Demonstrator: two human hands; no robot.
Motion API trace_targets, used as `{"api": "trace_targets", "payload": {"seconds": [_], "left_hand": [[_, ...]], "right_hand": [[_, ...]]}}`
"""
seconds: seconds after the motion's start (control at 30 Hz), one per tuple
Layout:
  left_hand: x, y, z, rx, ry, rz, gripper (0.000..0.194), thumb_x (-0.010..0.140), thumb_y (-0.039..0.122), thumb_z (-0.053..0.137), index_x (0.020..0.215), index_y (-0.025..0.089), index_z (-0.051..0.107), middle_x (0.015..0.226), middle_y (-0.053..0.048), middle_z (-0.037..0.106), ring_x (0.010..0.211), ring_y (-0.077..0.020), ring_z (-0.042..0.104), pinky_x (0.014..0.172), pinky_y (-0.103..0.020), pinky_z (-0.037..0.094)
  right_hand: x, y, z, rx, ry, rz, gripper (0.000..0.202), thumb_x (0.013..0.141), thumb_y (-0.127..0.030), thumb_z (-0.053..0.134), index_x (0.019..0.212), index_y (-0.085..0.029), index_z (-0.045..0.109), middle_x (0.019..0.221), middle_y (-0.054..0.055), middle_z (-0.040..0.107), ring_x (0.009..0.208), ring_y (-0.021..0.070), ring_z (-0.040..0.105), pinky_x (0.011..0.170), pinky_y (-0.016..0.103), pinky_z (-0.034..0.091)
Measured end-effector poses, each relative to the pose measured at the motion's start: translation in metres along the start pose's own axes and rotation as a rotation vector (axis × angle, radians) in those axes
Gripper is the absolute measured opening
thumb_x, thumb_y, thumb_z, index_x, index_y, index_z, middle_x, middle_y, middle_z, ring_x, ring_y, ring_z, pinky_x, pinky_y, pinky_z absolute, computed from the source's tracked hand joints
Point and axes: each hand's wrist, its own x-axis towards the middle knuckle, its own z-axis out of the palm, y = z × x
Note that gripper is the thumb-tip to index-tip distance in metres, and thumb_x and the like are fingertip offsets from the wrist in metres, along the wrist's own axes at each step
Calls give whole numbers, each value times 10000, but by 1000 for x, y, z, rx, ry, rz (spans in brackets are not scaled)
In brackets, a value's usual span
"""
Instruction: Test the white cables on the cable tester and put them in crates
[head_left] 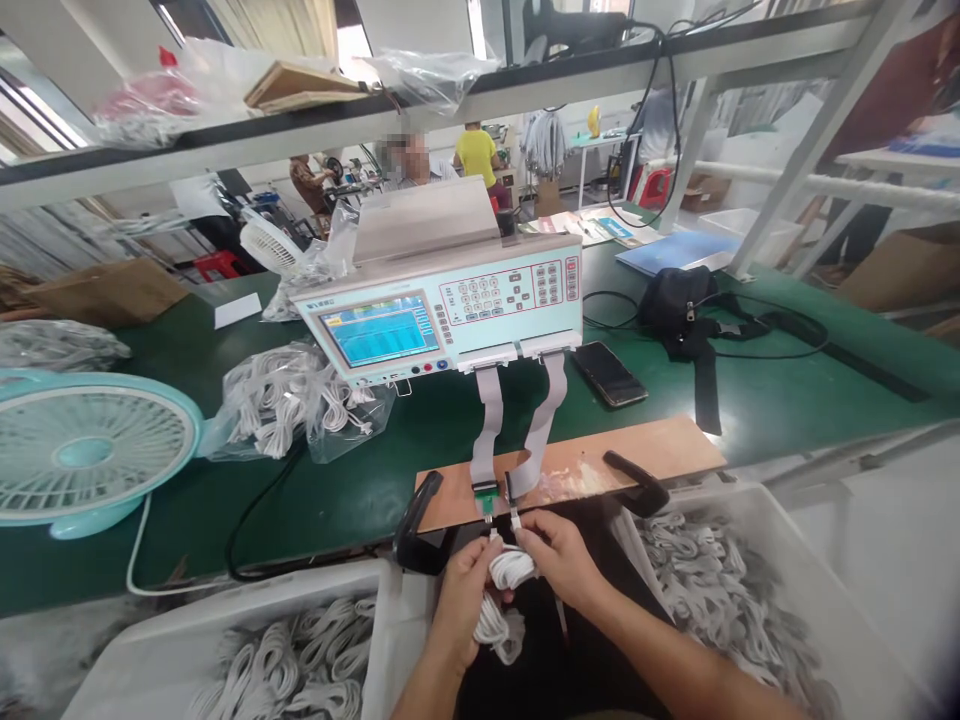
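A coiled white cable (511,568) hangs between my two hands, just in front of the wooden board (577,474). My left hand (466,590) is closed on the cable near one plug, close under the small green circuit board (487,502). My right hand (556,552) pinches the other plug beside a second connector at the board's edge. Two grey ribbon cables (489,420) run from these connectors up to the tester (450,310), whose screen is lit. Whether the plugs are seated cannot be made out.
White bins of coiled cables stand at lower left (386,610) and lower right (795,540). Black clamps (418,525) flank the board. A phone (611,375), black bag (675,305), bagged cables (281,400) and fan (86,450) lie around the tester. People are in the background.
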Motion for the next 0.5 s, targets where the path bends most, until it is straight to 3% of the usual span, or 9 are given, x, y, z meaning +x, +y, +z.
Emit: {"api": "trace_targets", "payload": {"seconds": [0.27,0.5], "left_hand": [[3,-10,-5,140,44,159,412,692,551,638,638,150,558,447,80,420,350,-43,344,337,-156,270],[1,-7,2,121,117,275,373,724,511,618,648,149,573,504,57,439,418,-60,353,394,-173,276]], "right_hand": [[6,-6,6,245,8,210,289,718,-409,624,630,-135,606,557,-14,528,513,119,447,510,231,350],[9,-16,13,398,73,345,368,586,-493,725,614,-144,610,554,-3,553,496,117,444,491,234,349]]}}
